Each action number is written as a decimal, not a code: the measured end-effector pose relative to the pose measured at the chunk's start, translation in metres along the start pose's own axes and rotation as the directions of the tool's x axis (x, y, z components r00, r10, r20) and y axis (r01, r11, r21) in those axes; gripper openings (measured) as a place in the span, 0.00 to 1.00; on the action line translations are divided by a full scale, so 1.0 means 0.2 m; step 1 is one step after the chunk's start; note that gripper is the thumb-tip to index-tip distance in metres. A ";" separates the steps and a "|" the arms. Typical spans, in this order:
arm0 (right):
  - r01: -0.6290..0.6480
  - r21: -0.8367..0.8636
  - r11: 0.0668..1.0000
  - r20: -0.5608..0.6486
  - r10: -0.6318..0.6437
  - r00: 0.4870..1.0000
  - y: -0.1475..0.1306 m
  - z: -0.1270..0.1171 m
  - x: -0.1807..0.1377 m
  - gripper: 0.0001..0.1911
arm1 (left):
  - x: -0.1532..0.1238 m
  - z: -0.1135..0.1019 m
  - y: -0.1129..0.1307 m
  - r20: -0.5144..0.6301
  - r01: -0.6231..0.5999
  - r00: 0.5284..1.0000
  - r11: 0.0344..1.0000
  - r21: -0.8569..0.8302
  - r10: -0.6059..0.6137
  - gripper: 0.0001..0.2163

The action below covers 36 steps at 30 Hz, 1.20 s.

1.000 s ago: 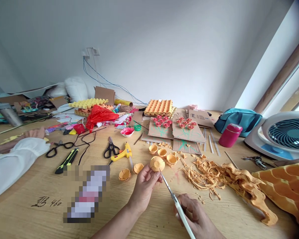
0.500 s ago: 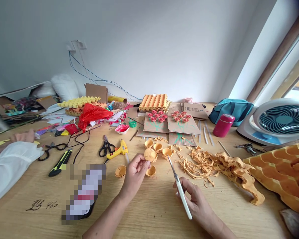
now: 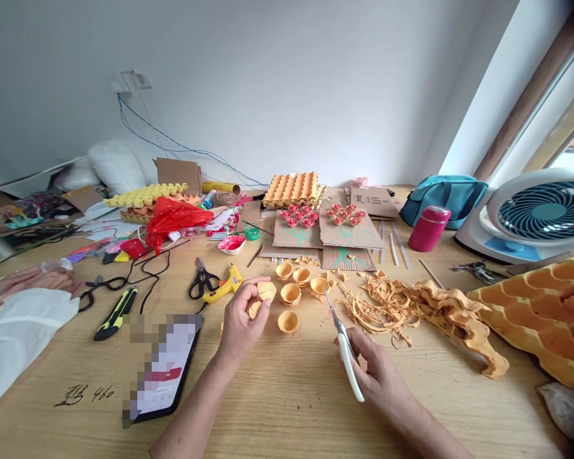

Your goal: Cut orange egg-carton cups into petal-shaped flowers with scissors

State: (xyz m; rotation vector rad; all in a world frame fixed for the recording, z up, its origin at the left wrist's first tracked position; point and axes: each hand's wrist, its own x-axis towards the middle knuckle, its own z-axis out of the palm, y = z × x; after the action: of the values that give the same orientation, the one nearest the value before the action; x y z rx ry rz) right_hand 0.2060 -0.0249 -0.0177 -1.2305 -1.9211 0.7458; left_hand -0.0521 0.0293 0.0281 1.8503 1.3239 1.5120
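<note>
My left hand [image 3: 243,317] pinches a yellow-orange egg-carton cup [image 3: 266,292] between thumb and fingers, its base turned toward me; part of it is hidden by the fingers. White-handled scissors [image 3: 348,366] are in my right hand [image 3: 370,366], their blades pointing up and away, near a cut cup [image 3: 320,287]. More cups stand upright on the wooden table: one [image 3: 290,294] right of my left hand, one [image 3: 288,322] nearer me, and two [image 3: 284,271] [image 3: 301,276] farther back. The edge of another cup shows behind my left wrist.
Carton scraps [image 3: 387,303] and an egg tray [image 3: 545,306] lie right. A yellow glue gun [image 3: 224,285], black scissors [image 3: 203,278], a utility knife [image 3: 116,313] and a phone [image 3: 182,376] lie left. Behind are cardboard sheets [image 3: 358,237] with red flowers. Another person's sleeve [image 3: 23,344] is far left.
My left hand has moved left with its cup, away from the standing cups, and the cup has tilted. My right hand keeps the scissors in nearly the same place.
</note>
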 end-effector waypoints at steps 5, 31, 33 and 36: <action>-0.008 -0.026 1.000 0.016 0.008 1.000 0.00 0.00 -0.01 0.13 | -0.01 0.01 -0.05 -0.020 0.030 0.999 0.998 -0.047 -0.031 0.06; 0.040 -0.350 0.936 -0.072 -0.069 0.995 -0.02 -0.02 0.02 0.11 | -0.19 0.11 0.01 0.342 -0.533 0.831 0.804 0.265 0.438 0.18; 0.032 -0.361 0.932 -0.090 -0.069 0.994 -0.02 -0.04 0.02 0.11 | -0.24 0.16 0.03 0.429 -0.571 0.780 0.799 0.189 0.456 0.18; 0.020 -0.376 0.927 -0.106 -0.065 0.992 -0.01 -0.08 0.03 0.12 | -0.30 0.23 0.05 0.540 -0.553 0.736 0.822 0.133 0.408 0.15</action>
State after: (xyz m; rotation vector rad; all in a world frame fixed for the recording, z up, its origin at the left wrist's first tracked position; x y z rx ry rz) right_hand 0.2156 -0.0184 -0.0059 -1.4177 -2.0441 0.2795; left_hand -0.0033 -0.0145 -0.0101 2.7090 0.8735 0.9517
